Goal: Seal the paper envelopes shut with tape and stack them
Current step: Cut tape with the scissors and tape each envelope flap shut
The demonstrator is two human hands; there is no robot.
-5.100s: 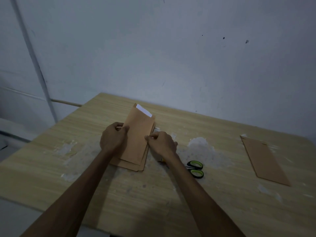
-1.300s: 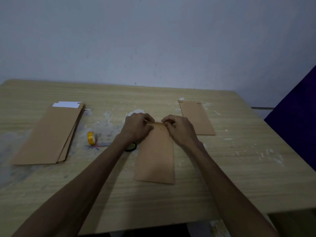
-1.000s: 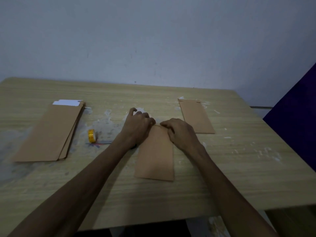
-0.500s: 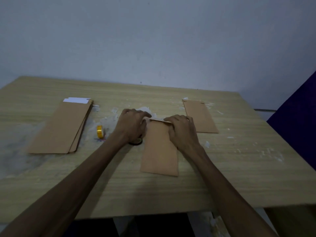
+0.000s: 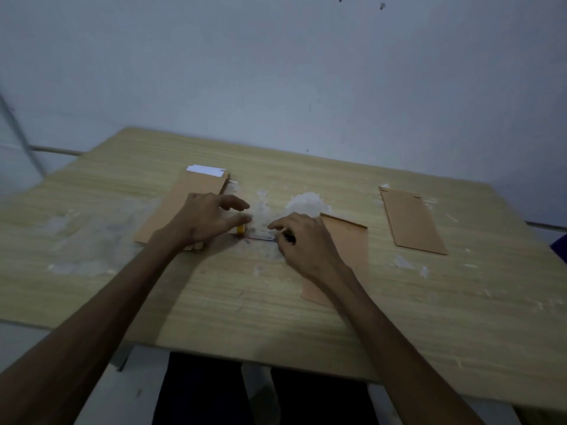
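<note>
My left hand [image 5: 208,220] hovers with spread fingers just left of the small yellow tape roll [image 5: 240,230], fingertips almost on it. My right hand [image 5: 306,243] lies with bent fingers over the black scissors [image 5: 289,239] and the loose tape strip [image 5: 260,237]; its thumb is hidden, so a grip cannot be made out. A brown envelope [image 5: 352,240] with its flap folded down lies under my right wrist. Another closed envelope [image 5: 412,220] lies alone at the right. A stack of open envelopes [image 5: 196,191] with a white strip at the top sits behind my left hand.
The wooden table [image 5: 245,302] carries white glue-like smears around the middle [image 5: 306,202]. A pale wall stands right behind the table's far edge. The near edge ends above dark legs below.
Both hands left the folded envelope's flap and moved left to the tape roll and scissors. The view swung left, so the envelope now lies under my right wrist.
</note>
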